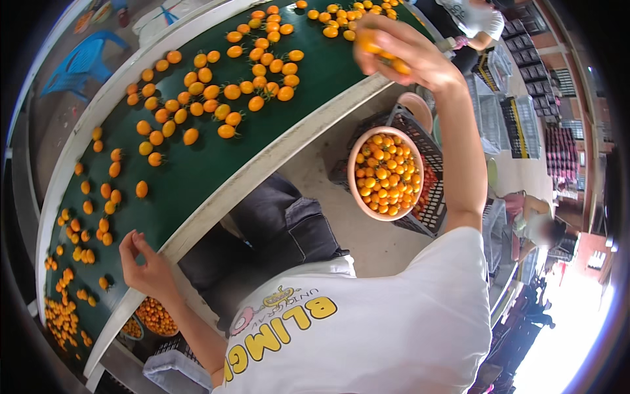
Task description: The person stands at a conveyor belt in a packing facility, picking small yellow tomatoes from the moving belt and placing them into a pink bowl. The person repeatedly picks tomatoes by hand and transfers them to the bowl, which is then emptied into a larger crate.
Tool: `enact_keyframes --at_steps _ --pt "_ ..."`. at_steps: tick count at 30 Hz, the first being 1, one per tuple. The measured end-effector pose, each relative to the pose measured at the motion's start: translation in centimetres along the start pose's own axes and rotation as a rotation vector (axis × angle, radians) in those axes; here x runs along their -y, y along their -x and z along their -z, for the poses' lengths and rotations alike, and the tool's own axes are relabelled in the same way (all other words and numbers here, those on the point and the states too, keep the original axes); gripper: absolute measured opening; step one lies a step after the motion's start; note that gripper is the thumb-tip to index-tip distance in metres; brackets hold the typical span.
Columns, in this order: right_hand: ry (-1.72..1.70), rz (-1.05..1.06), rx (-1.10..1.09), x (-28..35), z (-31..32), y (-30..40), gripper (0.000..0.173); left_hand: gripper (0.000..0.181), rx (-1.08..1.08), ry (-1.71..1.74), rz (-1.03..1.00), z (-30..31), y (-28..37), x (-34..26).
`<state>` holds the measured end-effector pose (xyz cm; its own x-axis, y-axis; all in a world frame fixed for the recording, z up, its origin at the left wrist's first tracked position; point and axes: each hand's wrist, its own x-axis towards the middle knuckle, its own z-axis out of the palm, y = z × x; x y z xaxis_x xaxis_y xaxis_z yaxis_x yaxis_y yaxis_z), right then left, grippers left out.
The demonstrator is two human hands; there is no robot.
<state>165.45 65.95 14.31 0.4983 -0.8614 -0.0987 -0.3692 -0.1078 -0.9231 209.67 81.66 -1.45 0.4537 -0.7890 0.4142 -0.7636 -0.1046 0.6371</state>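
My right hand (403,54) is closed around several orange cherry tomatoes (393,63), over the near edge of a green conveyor belt (206,167); motion blurs its fingers. At the left, my left hand (142,263) hovers by the belt's near rail (197,221). Its fingers are curled, with the thumb tip close to them. No tomato shows between them, but the inside of that hand is partly hidden. Loose cherry tomatoes (211,92) lie scattered along the belt, many with green calyxes, and a denser group (61,320) lies at its lower left end.
A pink bowl (352,172) full of orange tomatoes rests on a black plastic crate (433,197) containing red fruit. Under the belt stand more filled containers (157,315). Across the belt is a blue plastic chair (81,64). Other people (475,24) and stacked crates (531,64) appear at right.
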Motion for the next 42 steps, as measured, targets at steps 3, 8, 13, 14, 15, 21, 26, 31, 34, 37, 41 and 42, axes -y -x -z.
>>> enact_keyframes --at_steps 3,8,13,14,15,21,26,31,34,37,41,42 --pt "-0.126 -0.198 -0.246 -4.4 2.5 9.2 0.039 0.011 0.033 0.010 -0.015 0.2 -0.1 0.4" --pt "0.298 -0.670 -0.593 -16.2 0.5 17.5 0.030 0.013 0.070 -0.006 -0.033 1.4 -0.4 1.5" --pt "0.800 -0.736 -0.581 -23.6 -3.9 21.1 0.028 0.014 0.082 0.009 -0.032 2.2 -0.6 2.5" --pt "0.803 -0.734 -0.588 -24.1 -4.5 20.9 0.028 0.014 0.083 0.009 -0.029 2.4 -0.6 2.8" --pt "0.807 -0.733 -0.595 -24.1 -5.1 20.6 0.028 0.014 0.082 0.009 -0.029 2.6 -0.7 3.0" --pt "0.854 -0.660 -0.474 -23.4 -6.4 20.7 0.027 0.014 0.078 0.005 -0.026 3.6 -1.0 3.8" --pt "0.737 -0.611 -0.444 -23.2 -6.5 21.4 0.023 0.015 0.097 -0.008 -0.017 4.7 -1.2 4.9" --pt "0.720 -0.656 -0.404 -23.2 -7.2 21.1 0.026 0.015 0.116 -0.011 -0.022 5.5 -1.5 5.7" --pt "0.808 -0.703 -0.350 -22.9 -7.9 20.4 0.029 0.015 0.117 -0.009 -0.017 5.9 -1.7 6.4" --pt "0.717 -0.732 -0.410 -22.7 -8.2 20.1 0.031 0.017 0.131 -0.020 0.000 6.5 -1.9 7.4" --pt "0.599 -0.721 -0.514 -22.3 -8.5 19.8 0.033 0.019 0.135 -0.016 0.002 7.0 -2.0 8.6" --pt "0.600 -0.692 -0.531 -22.3 -8.7 19.6 0.033 0.017 0.131 -0.019 -0.006 7.2 -2.1 8.6"
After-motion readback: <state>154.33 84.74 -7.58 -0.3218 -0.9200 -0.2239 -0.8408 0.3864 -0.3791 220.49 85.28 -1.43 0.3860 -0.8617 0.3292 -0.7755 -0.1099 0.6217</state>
